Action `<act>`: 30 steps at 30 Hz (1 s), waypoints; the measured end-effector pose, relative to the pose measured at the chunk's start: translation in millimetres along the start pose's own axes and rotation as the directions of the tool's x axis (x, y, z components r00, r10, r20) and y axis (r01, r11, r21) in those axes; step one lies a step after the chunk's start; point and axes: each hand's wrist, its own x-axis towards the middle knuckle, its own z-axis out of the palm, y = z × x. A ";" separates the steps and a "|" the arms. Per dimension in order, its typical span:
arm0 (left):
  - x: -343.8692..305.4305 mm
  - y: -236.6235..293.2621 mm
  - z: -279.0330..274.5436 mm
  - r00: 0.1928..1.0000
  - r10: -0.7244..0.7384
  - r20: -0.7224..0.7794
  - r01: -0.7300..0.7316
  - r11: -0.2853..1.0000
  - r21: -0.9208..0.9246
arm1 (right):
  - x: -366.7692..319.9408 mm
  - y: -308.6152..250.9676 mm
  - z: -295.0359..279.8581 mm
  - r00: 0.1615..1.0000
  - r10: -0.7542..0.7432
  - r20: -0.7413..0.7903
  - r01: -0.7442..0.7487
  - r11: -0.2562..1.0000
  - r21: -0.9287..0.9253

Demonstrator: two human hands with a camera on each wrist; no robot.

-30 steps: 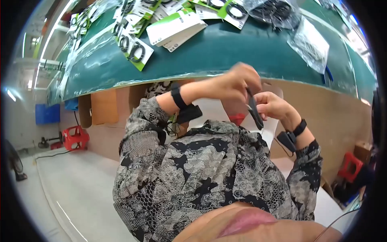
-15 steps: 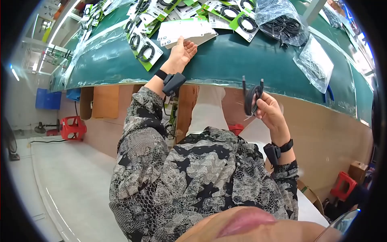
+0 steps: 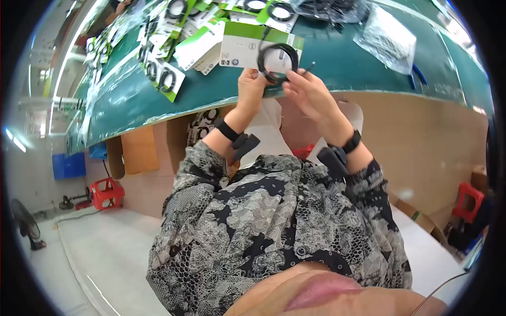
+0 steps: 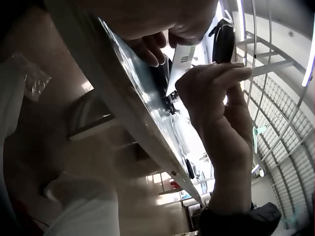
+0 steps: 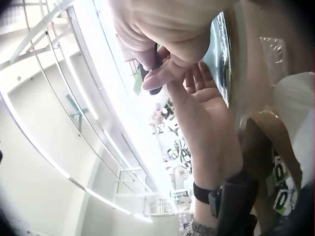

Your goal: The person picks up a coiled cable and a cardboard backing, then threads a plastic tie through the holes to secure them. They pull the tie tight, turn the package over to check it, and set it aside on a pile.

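Now a green-and-white card [image 3: 241,48] is pinched by the left hand [image 3: 250,94], the coiled cable [image 3: 293,58] still gripped by the right hand [image 3: 312,96].

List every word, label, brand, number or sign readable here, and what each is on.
No text is legible in any view.
Held card: small printed marks, too small to read.
Stacked cards: print too small to read.
Cable packs: any print is too small or blurred.

Coiled black cable [image 3: 295,59] over card [image 3: 240,48]
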 end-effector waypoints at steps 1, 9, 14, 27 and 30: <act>-1.1 -4.2 12.8 1.000 -0.018 0.022 0.018 1.000 0.000 | 3.7 0.7 3.9 0.999 -0.029 -0.020 0.030 0.999 0.042; -13.0 -5.1 37.7 0.963 0.046 0.266 0.010 0.979 -0.204 | -1.1 -8.2 -27.6 0.977 -0.168 -0.130 0.153 0.981 -0.117; -24.3 -4.1 43.7 0.972 -0.030 0.233 0.050 0.995 -0.084 | -5.9 -11.0 -39.4 0.986 -0.161 -0.037 0.142 0.940 -0.311; -40.3 6.7 44.2 0.942 -0.145 0.303 0.184 0.977 -0.103 | -21.3 -60.6 -61.6 0.578 -0.329 0.746 0.674 -0.322 -0.664; -41.1 -0.3 37.1 0.922 -0.194 0.337 0.212 0.977 -0.017 | -26.5 -73.5 -57.3 0.622 -0.233 0.747 0.613 -0.449 -0.650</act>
